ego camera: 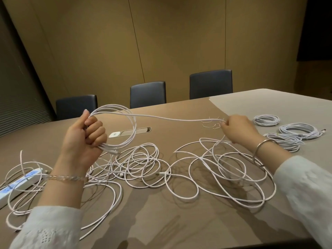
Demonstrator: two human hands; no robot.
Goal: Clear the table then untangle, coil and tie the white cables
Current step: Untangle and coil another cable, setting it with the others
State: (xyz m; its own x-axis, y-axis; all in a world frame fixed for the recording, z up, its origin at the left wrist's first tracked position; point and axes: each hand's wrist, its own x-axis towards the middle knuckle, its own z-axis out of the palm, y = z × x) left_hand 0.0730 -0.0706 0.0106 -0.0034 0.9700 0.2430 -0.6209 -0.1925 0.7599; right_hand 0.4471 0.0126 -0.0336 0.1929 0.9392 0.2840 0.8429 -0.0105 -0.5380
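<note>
My left hand [86, 139] grips a partly wound coil of white cable [125, 123], held upright above the table. From the coil a single strand [170, 119] runs right to my right hand [239, 128], which pinches it, with the strand falling from there to the table. Below both hands, loose white cables [179, 169] lie in tangled loops across the brown table [179, 221]. Three finished white coils lie at the far right: one [266, 120], another [301, 131] and a third [285, 141]. Small thin wire ties [213, 124] lie near my right hand.
A white power strip [19, 184] lies at the left edge among the loops. A slot with a white socket plate [115, 135] sits in the table's middle. Three dark chairs, the middle one [148, 94], stand along the far side against a panelled wall.
</note>
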